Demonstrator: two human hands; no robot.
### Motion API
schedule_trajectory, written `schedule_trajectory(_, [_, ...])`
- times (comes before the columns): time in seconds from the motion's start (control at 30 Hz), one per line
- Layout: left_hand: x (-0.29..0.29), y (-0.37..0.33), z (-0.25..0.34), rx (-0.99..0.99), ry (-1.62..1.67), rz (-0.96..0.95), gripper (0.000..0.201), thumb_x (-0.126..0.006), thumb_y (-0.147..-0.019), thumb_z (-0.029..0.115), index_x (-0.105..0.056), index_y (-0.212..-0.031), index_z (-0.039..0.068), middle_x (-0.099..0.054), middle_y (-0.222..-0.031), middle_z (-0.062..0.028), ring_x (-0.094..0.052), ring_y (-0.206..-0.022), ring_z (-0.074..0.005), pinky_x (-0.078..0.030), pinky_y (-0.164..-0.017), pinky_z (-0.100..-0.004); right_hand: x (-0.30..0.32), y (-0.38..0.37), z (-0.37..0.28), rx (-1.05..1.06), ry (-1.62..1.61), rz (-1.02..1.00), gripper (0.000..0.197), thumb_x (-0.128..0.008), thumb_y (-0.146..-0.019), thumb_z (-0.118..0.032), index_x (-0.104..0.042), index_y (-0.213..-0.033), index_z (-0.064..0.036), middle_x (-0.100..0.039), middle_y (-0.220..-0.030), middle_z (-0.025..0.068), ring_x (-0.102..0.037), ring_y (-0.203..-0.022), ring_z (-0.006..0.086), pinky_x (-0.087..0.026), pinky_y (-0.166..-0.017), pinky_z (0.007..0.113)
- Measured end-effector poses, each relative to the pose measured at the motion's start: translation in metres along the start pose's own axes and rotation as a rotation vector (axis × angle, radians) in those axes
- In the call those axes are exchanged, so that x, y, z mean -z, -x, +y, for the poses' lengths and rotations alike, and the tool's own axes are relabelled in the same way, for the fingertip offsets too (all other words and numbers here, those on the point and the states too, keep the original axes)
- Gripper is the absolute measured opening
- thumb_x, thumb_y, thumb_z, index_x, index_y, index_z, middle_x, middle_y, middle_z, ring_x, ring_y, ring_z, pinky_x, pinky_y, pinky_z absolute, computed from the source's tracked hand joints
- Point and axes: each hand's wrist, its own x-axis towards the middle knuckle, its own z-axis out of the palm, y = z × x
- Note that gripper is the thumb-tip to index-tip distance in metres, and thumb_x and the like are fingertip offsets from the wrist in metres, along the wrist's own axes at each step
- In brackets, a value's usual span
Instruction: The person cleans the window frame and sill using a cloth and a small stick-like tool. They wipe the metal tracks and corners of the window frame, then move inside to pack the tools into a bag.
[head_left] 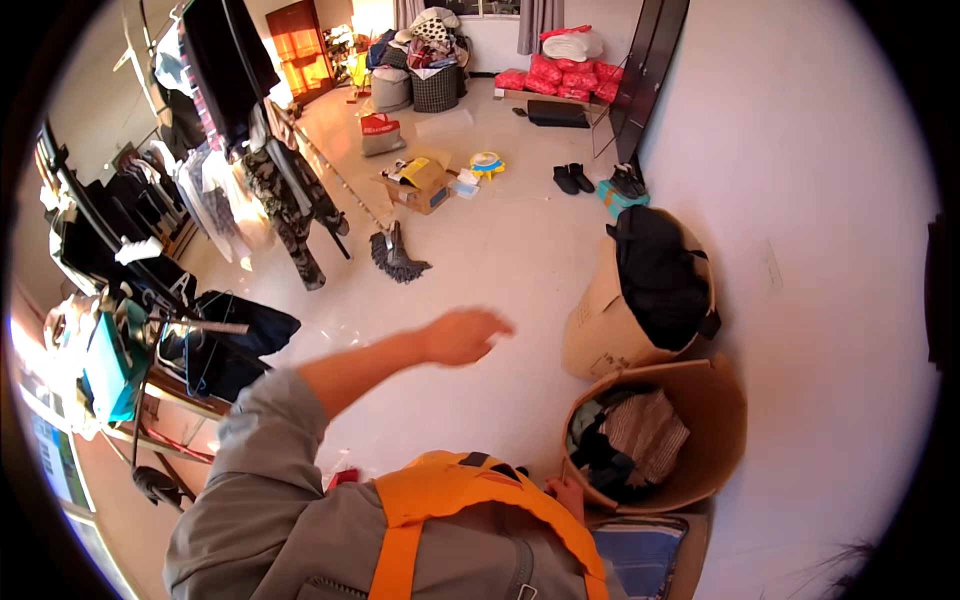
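My left hand point(463, 337) reaches out over the pale floor at the end of a rolled-up grey sleeve. It is slightly blurred, with fingers and thumb apart and nothing visible in it. My right hand point(568, 496) is low beside the near wall of an open cardboard box point(722, 435). Most of that hand is hidden behind the orange apron point(440, 487), so its grip does not show. Inside the box lie a brown striped knitted garment point(648, 435) and dark clothes point(602, 465). Behind it, a second cardboard box point(592, 325) holds a black bag point(660, 280).
Clothes racks with hanging garments point(290, 200) line the left side. A mop point(395, 255) leans there. Farther off are a small opened carton point(425, 195), black shoes point(573, 179), stuffed baskets point(435, 92) and red bundles point(560, 75). A white wall point(800, 250) runs along the right.
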Motion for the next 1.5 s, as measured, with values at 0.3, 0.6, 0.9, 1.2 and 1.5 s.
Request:
schedule_trajectory(0.3, [-0.201, 0.220, -0.137, 1.246, 0.370, -0.196, 0.039, -0.045, -0.095, 0.025, -0.055, -0.127, 0.006, -0.060, -0.117, -0.0163, -0.055, -0.113, -0.0292, -0.043, -0.099, -0.0404, 0.034, -0.102, -0.112, -0.074, 0.120, -0.147, 0.019, -0.065, -0.083, -0.017, -0.067, -0.088, 0.0011, -0.061, -0.065, 0.0013, -0.052, -0.054, 0.0099, -0.040, -0.050, 0.025])
schedule_trajectory(0.6, [-0.219, 0.208, -0.184, 1.619, 0.635, -0.102, 0.037, -0.048, -0.094, 0.025, -0.057, -0.125, 0.006, -0.061, -0.115, -0.0146, -0.056, -0.111, -0.0273, -0.044, -0.096, -0.0398, -0.026, -0.307, -0.184, -0.130, 0.065, -0.241, 0.012, -0.062, -0.085, -0.010, -0.064, -0.091, 0.0003, -0.059, -0.064, 0.0071, -0.040, -0.041, 0.0094, -0.030, -0.038, 0.025])
schedule_trajectory(0.9, [-0.139, 0.005, -0.344, 1.326, 0.668, 0.066, 0.036, -0.051, -0.093, 0.025, -0.058, -0.123, 0.006, -0.062, -0.113, -0.0128, -0.057, -0.109, -0.0254, -0.045, -0.094, -0.0393, -0.070, -0.433, -0.238, -0.228, -0.048, -0.117, 0.013, -0.063, -0.085, -0.011, -0.063, -0.093, -0.0012, -0.060, -0.068, 0.0088, -0.040, -0.041, 0.0087, -0.030, -0.037, 0.025])
schedule_trajectory(1.2, [-0.073, -0.189, -0.449, 1.110, 0.747, 0.096, 0.035, -0.054, -0.091, 0.025, -0.059, -0.121, 0.006, -0.062, -0.111, -0.0111, -0.058, -0.107, -0.0236, -0.046, -0.092, -0.0388, -0.022, -0.529, -0.298, -0.264, 0.043, -0.020, 0.016, -0.062, -0.087, -0.016, -0.063, -0.091, -0.0001, -0.060, -0.067, 0.0073, -0.042, -0.040, 0.0103, -0.031, -0.038, 0.027])
schedule_trajectory(1.5, [-0.046, -0.261, -0.509, 1.331, 0.718, -0.041, 0.034, -0.057, -0.090, 0.025, -0.060, -0.119, 0.007, -0.063, -0.108, -0.0094, -0.058, -0.105, -0.0217, -0.048, -0.089, -0.0383, -0.043, -0.751, -0.460, -0.040, 0.170, -0.072, 0.017, -0.063, -0.084, -0.019, -0.064, -0.084, -0.0020, -0.062, -0.065, 0.0057, -0.047, -0.047, 0.0098, -0.036, -0.043, 0.026])
